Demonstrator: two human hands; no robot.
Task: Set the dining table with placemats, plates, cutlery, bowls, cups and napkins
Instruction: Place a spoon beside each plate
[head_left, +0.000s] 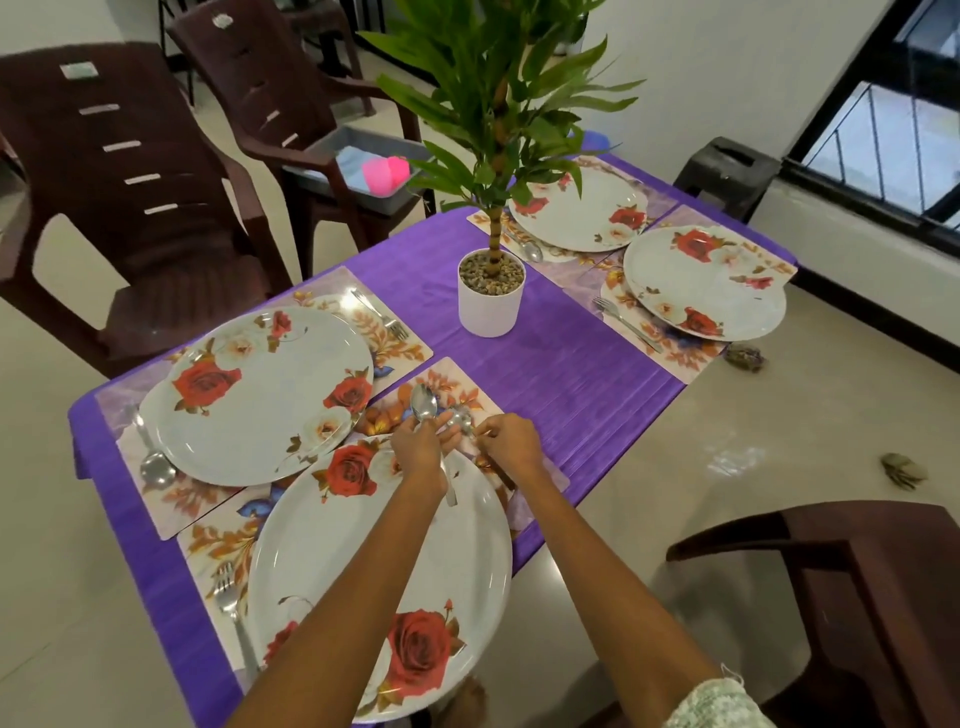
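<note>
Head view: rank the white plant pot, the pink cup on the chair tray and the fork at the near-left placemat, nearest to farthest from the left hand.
From the left hand:
1. White plant pot, beyond it, mid-table.
2. Fork, near left, beside the closest plate.
3. Pink cup, far left, off the table on the chair tray.

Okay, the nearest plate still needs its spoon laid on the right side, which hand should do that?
Probably the right hand. It pinches a spoon beside the nearest plate, over the bare placemat there. The left hand grips another spoon over the plate's far rim.
</note>
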